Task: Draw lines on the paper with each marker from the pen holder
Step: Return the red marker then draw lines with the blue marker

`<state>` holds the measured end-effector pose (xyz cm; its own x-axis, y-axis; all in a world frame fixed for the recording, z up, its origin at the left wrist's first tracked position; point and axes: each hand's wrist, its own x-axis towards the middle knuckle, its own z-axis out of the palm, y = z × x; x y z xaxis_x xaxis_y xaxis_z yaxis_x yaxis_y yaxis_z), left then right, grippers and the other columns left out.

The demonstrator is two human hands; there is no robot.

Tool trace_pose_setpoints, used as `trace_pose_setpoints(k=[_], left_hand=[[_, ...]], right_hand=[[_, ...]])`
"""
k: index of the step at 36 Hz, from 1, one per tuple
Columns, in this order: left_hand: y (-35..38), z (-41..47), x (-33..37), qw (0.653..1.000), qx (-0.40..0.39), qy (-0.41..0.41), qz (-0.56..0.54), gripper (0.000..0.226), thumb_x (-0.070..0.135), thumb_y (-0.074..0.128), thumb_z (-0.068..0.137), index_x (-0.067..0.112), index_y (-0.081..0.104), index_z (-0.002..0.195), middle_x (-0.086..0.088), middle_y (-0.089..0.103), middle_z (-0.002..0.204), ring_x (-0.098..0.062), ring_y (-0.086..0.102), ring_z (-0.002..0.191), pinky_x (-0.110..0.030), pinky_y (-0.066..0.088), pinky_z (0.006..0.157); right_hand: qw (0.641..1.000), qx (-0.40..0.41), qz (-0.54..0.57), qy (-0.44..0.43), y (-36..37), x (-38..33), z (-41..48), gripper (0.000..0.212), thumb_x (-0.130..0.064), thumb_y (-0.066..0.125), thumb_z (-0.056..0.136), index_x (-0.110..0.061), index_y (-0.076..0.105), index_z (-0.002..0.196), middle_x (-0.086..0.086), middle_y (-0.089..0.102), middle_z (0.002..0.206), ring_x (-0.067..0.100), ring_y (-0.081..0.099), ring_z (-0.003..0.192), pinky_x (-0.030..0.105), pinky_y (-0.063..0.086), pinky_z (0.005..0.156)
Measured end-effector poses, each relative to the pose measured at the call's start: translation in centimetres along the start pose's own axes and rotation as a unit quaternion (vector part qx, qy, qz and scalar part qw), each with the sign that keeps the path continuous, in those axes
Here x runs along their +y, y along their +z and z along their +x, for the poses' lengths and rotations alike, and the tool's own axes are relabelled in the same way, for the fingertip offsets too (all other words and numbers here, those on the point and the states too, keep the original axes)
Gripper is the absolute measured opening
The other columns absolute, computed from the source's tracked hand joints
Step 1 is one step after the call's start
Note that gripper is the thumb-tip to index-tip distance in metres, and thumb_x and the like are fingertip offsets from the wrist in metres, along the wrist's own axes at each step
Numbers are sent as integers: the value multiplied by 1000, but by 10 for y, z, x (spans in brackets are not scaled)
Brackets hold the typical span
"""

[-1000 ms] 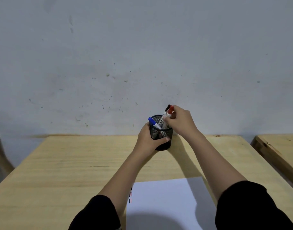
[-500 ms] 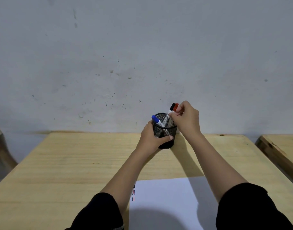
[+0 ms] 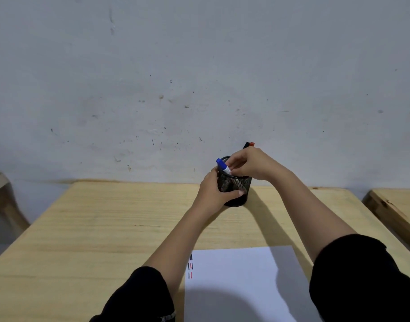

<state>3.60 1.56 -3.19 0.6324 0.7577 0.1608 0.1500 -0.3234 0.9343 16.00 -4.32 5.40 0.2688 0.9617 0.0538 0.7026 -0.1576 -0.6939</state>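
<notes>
The left hand (image 3: 213,189) gripped the black mesh pen holder (image 3: 235,188) at the desk's far edge to steady it, while the right hand (image 3: 250,165) pinched the blue-capped marker (image 3: 223,166) inside — probably the next colour for the paper (image 3: 243,282).

Black mesh pen holder (image 3: 236,189) at desk (image 3: 106,228) far edge, near wall. Left hand (image 3: 213,191) wrapped around holder's left side, thumb across front. Right hand (image 3: 250,163) over the rim, fingers (image 3: 232,167) pinching blue-capped marker (image 3: 222,166) that leans left. Black and red marker caps (image 3: 250,144) poke up behind right hand. White paper (image 3: 246,287) at near edge with short black and red lines (image 3: 190,266) at its left side.
</notes>
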Motion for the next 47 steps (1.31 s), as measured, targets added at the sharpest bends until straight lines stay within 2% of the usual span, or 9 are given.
trace_pose_setpoints(k=[9,14,20,23,29,31,35,40,47], left_hand=[[2,-4,3,998,35,6,44,67,28,81,66,21,50,124,-4,48,114,-16,55,104,-26,46,86],[1,-10,9,997,53,-12,63,57,23,80,69,12,54,119,-7,48,114,-19,56,103,-25,44,87],[-17,-21,25,997,65,-20,47,28,6,68,80,7,56,105,-6,54,105,-6,51,79,-5,42,54],[-35,-30,46,995,95,6,9,26,9,66,82,8,61,108,-6,61,104,-11,56,85,-16,47,70],[-66,-63,113,974,79,100,-189,18,16,57,91,7,65,104,-6,67,88,-15,65,83,-21,54,82],[-71,-76,127,973,58,134,-178,18,18,58,91,8,66,104,-6,68,89,-14,65,84,-24,55,85],[-75,-101,138,982,50,161,-91,11,18,66,85,16,70,95,2,70,83,-9,64,78,-24,54,82],[-76,-123,130,984,75,155,-38,4,16,69,82,16,73,84,6,70,76,-5,62,69,-23,52,76],[-74,-144,122,978,134,139,-83,7,18,64,87,19,69,83,6,69,77,1,65,69,-17,52,76]], right_hand=[[988,93,110,-49,10,12,-13,14,-6,71,79,-12,70,92,2,69,86,13,66,83,21,53,78],[964,186,170,-85,8,10,-25,14,-8,69,82,-13,68,95,-5,68,84,-2,63,76,14,48,74],[933,252,228,-122,-10,-9,-47,17,-8,65,86,-9,67,103,-1,69,93,6,64,85,23,52,68],[920,267,246,-146,-18,-26,-62,16,-7,62,88,-11,65,103,-1,66,95,6,63,86,16,52,59],[925,272,190,-186,-8,-48,-97,18,-8,62,88,-22,66,99,0,64,94,13,63,82,23,52,72],[934,260,149,-193,-1,-53,-109,19,-7,62,88,-20,68,100,5,62,94,14,62,80,15,49,66],[950,235,77,-188,10,-56,-127,22,-8,62,88,-17,71,106,8,62,95,21,62,87,34,50,78],[959,209,61,-183,18,-64,-152,22,-11,61,89,-20,71,106,-1,58,90,8,56,77,10,40,69],[963,189,140,-131,21,-62,-175,11,-20,66,86,-22,72,95,-2,72,93,7,64,78,13,47,69]])
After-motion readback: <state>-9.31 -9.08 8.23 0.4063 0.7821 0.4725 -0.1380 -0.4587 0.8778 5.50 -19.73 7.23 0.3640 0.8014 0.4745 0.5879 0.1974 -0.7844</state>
